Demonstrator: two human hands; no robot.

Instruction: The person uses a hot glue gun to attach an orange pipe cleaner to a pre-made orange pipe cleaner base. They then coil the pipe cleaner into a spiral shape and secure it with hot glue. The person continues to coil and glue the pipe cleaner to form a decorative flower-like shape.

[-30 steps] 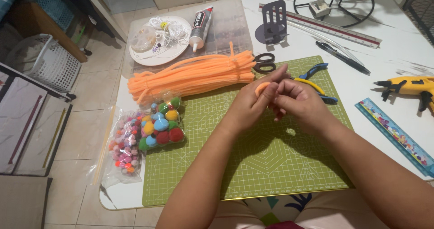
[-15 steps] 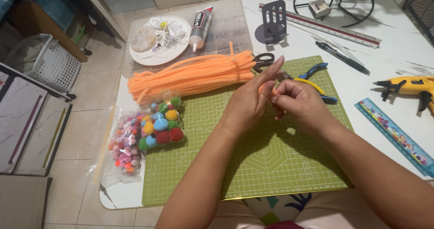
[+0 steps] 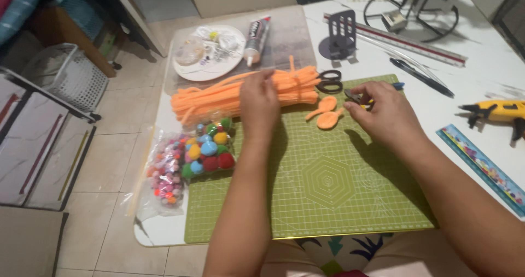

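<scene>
My left hand (image 3: 260, 105) lies on a long bundle of orange pipe cleaners (image 3: 213, 95) at the far edge of the green cutting mat (image 3: 328, 200); its fingertips curl onto the bundle's top. My right hand (image 3: 383, 114) covers the handles of yellow-and-blue pliers (image 3: 354, 96), whose jaws stick out to the left. Two small orange spoon-shaped pipe cleaner coils (image 3: 327, 113) lie on the mat between my hands, touched by neither.
Two bags of coloured pompoms (image 3: 210, 148) lie left of the mat. Black scissors (image 3: 330, 82), a glue tube (image 3: 256, 36), a white plate (image 3: 208, 53) and a black stand (image 3: 339, 36) sit behind. A yellow glue gun (image 3: 495, 113) and patterned ruler (image 3: 481, 165) lie right.
My hands have parted. The orange coil they held together now lies on the mat; the left hand moved left to the bundle, the right onto the pliers. The camera shifted slightly.
</scene>
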